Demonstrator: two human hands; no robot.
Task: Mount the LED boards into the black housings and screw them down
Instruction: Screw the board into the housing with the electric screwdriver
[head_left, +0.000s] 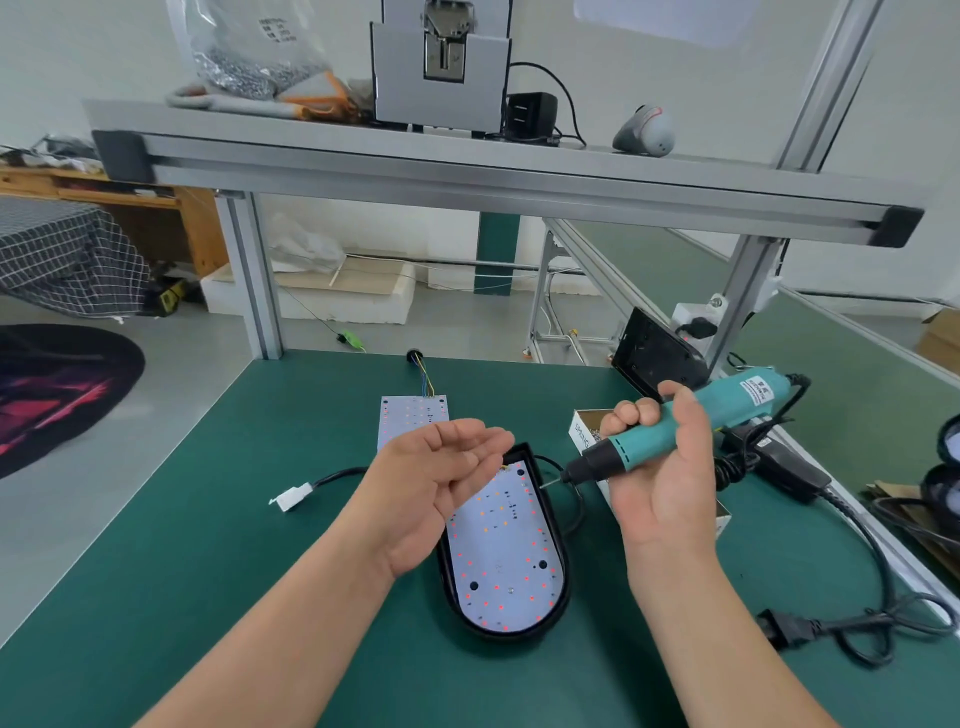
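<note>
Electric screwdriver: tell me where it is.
Head view, right of centre: the right hand grips the electric screwdriver, its bit by the black housing's right edge.

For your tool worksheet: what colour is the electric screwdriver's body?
The electric screwdriver is teal with a black nose; head view shows it best.

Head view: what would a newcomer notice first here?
Probably the teal electric screwdriver, gripped in the right hand at centre right. Next, the white LED board lying in the black housing on the green table, with the left hand open, palm up, above its far end.
</note>
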